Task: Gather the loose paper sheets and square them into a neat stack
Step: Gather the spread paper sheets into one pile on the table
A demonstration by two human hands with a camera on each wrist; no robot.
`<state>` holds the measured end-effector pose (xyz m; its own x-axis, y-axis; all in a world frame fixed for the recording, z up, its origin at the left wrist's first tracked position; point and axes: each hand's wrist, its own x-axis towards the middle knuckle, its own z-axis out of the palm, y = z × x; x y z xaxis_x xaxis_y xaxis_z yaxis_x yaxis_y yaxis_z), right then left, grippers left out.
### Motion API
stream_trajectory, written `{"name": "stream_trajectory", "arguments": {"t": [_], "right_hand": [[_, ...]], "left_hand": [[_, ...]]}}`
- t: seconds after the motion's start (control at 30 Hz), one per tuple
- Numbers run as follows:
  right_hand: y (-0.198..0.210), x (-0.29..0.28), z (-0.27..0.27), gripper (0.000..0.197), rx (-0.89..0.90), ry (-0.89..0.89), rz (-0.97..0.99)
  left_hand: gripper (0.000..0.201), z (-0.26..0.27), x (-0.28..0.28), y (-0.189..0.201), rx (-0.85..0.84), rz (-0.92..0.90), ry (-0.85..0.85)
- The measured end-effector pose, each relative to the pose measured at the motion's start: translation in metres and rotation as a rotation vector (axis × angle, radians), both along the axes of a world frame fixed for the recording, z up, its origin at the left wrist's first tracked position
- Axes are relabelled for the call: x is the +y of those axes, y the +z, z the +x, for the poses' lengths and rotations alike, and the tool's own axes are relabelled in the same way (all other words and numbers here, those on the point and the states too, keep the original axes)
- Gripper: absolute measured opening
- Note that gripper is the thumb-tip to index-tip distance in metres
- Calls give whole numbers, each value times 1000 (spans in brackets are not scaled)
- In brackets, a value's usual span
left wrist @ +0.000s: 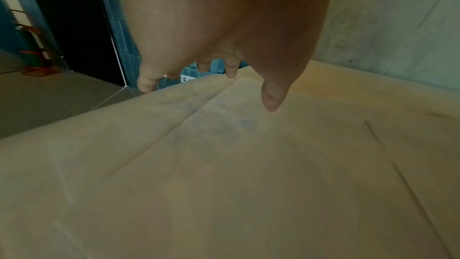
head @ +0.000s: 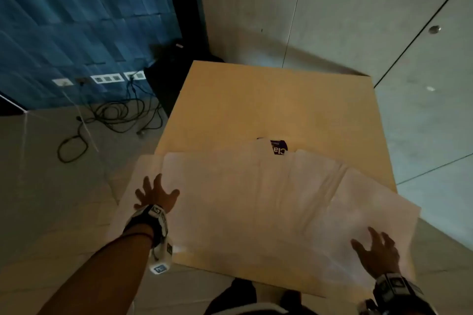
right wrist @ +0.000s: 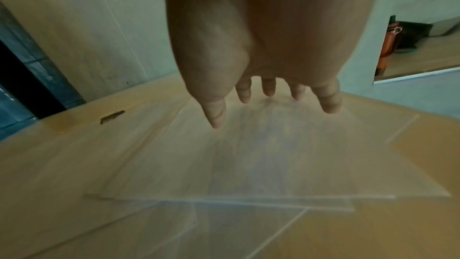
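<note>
Several white paper sheets (head: 243, 199) lie fanned and overlapping across the near half of a tan table (head: 268, 105), some overhanging its left and right edges. My left hand (head: 154, 193) is spread flat, palm down, over the leftmost sheets (left wrist: 174, 145) near the table's left edge. My right hand (head: 375, 253) is spread open over the rightmost sheets (right wrist: 261, 155) near the front right corner. Both wrist views show straight, splayed fingers just above or touching the paper; neither hand grips anything.
A dark blue printed wrapper (head: 278, 147) peeks out from under the sheets at the table's middle. Cables (head: 115, 115) and wall sockets (head: 107, 78) are on the floor at the left. A grey wall stands behind the table. My legs (head: 243, 296) are at the near edge.
</note>
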<state>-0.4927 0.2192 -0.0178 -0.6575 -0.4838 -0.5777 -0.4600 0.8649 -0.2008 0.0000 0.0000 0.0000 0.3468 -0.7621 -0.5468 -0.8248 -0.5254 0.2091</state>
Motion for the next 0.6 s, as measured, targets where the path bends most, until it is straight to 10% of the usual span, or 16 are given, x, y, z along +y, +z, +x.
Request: {"name": "stream_trajectory", "arguments": {"t": [0.6], "right_hand": [[2,-9,46,85,58,266,124]], "left_hand": [[90,-103,24,-24,72,201,-47]]}}
